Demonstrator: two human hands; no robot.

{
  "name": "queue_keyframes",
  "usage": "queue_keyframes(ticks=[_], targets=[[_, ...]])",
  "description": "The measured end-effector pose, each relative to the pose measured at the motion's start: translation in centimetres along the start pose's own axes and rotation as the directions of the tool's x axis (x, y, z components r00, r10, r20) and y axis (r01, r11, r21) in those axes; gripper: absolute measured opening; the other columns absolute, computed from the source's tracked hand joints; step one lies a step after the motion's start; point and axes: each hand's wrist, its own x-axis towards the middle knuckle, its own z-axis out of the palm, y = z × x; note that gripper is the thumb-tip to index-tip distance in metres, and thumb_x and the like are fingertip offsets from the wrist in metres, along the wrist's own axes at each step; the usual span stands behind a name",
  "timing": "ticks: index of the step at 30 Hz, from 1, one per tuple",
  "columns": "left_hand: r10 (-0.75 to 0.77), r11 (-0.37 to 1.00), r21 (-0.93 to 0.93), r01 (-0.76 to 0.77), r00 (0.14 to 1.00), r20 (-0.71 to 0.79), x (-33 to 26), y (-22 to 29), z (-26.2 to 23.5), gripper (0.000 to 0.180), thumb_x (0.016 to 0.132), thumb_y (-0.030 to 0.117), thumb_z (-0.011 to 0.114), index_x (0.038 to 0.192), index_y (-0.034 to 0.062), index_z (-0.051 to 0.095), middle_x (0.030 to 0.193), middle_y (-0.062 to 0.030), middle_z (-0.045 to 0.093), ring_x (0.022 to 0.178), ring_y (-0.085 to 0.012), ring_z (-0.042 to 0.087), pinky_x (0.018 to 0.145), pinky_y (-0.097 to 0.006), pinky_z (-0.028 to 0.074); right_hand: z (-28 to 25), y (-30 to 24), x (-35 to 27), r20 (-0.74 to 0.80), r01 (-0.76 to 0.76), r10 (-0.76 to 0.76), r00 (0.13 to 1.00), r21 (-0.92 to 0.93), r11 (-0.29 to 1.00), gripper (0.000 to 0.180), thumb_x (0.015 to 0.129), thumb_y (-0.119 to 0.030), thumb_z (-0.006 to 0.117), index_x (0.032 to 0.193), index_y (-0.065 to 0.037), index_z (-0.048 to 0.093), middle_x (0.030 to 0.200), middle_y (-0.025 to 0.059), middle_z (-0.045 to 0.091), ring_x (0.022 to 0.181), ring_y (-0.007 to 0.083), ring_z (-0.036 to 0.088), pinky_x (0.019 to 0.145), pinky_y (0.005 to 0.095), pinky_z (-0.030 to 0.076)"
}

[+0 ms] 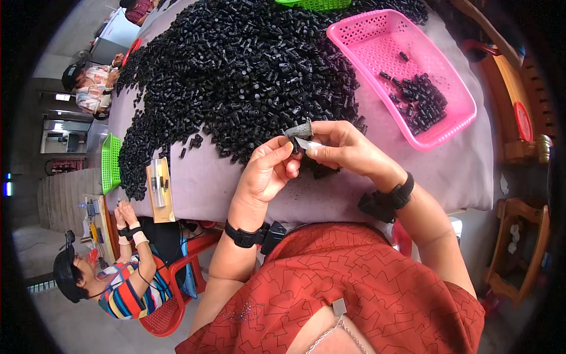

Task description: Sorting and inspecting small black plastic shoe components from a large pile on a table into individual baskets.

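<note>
Part: one small black part [296, 148], up between both hands, over the near edge of the heap [247, 76] on the cloth-covered worktop [206, 189].

Left hand [269, 167]: thumb and fingers closed in a pinch on the part, other fingers curled under. Right hand [346, 147]: thumb and index closed in a narrow pinch on a pale thin piece [305, 143], tip up against the part. Looks like a small blade, can't confirm. Grey sleeve [299, 129] sits at the right index tip, probably a finger guard.

Handling, my read: light, stiff, likely moulded plastic. Smooth and a bit shiny, so could skid or roll in a loose pinch. Doesn't look fragile. Take it by the sides of the barrel, two fingertips, end left free; keep skin off the thin piece's edge if it's sharp.

Loose ones in the pink basket [445, 137] look the same kind: short cylinders, bunched toward the near end.

Hard to see: fingers cover most of the held part, so its shape and which end faces up are unclear. Exact contact point with the thin piece: can't tell. Heap runs past the green basket [312, 5] at the top, which is cut off. Co-worker's [132, 283] hands at lower left are too small to read; can't tell if they hold anything.
</note>
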Motion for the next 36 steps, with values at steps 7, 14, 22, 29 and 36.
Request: queue_keyframes(ticks=[7,14,22,29,36], targets=[[-0.040,0.991,-0.122,0.048,0.997,0.065,0.0,-0.2,-0.7,0.012,0.094,0.018,0.061,0.099,0.0070,0.062,0.085,-0.0007,0.062,0.067,-0.0095,0.056,0.060,-0.024,0.048,0.3,0.1,0.0,0.044,0.047,-0.048,0.998,0.015,0.999,0.040,0.092,-0.018,0.064,0.128,-0.006,0.054,0.071,-0.0059,0.052,0.058,0.0019,0.043,0.049,0.0191,0.033],[-0.051,0.986,-0.150,0.073,0.989,0.141,0.2,-0.3,-0.9,0.014,0.095,0.018,0.061,0.103,0.0065,0.062,0.086,-0.0009,0.063,0.067,-0.0093,0.055,0.059,-0.024,0.047,0.4,-0.1,0.0,0.024,0.055,-0.056,0.998,0.046,0.997,0.035,0.091,-0.019,0.065,0.122,-0.005,0.057,0.071,-0.0059,0.053,0.058,0.0021,0.043,0.049,0.0190,0.033],[-0.075,0.983,-0.155,0.098,0.986,0.151,0.2,-0.5,-0.8,0.016,0.093,0.016,0.063,0.104,0.0042,0.061,0.085,-0.0058,0.062,0.065,-0.0109,0.053,0.060,-0.023,0.046,-0.3,0.1,0.1,0.020,0.007,-0.008,1.000,0.066,0.998,0.035,0.093,-0.022,0.063,0.123,-0.005,0.057,0.074,-0.0071,0.055,0.060,0.0006,0.041,0.050,0.0184,0.030],[-0.059,0.982,-0.168,0.087,0.985,0.163,0.2,-0.3,-1.0,0.016,0.094,0.016,0.061,0.106,0.0050,0.061,0.086,-0.0035,0.061,0.065,-0.0100,0.053,0.059,-0.023,0.046,0.5,-0.1,0.0,0.073,0.077,-0.082,0.994,0.074,0.994,0.029,0.094,-0.020,0.062,0.118,-0.006,0.058,0.072,-0.0071,0.053,0.059,0.0006,0.041,0.050,0.0181,0.030],[-0.049,0.990,-0.131,0.061,0.994,0.095,0.3,-0.2,-1.1,0.014,0.094,0.015,0.061,0.105,0.0058,0.061,0.087,-0.0023,0.062,0.065,-0.0096,0.053,0.059,-0.024,0.046,0.7,-0.6,-0.3,0.031,0.050,-0.051,0.998,0.033,0.998,0.035,0.094,-0.020,0.061,0.126,-0.005,0.056,0.073,-0.0072,0.053,0.061,0.0007,0.041,0.051,0.0184,0.031]])
